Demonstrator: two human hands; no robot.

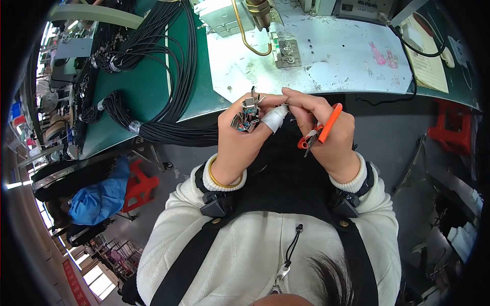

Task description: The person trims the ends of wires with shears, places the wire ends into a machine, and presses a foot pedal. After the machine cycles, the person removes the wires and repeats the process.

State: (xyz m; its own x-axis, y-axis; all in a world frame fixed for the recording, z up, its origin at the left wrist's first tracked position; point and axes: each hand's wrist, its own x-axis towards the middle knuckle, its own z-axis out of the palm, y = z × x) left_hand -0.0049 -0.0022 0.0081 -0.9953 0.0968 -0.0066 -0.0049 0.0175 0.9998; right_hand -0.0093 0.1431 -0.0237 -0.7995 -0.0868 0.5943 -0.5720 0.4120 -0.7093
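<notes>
My left hand [239,145] is closed round a bunch of metal cable connectors [250,108] with small coloured wire ends, which stick up between thumb and fingers. White tape [274,118] wraps its thumb. My right hand [339,135] holds a small pair of orange-handled snips [332,121] in its palm, blades pointing down toward me. The fingertips of both hands meet in a pinch by the taped thumb; what lies between them is too small to make out. From the left, a thick bundle of black cables [178,133] runs to my left hand.
A machine with a brass-coloured head [259,14] and a bent copper tube [240,30] stands on the metal plate [332,66] ahead. More black cables [153,51] lie on the green table [115,135]. Red stools [140,186] stand at both sides; papers [429,69] lie far right.
</notes>
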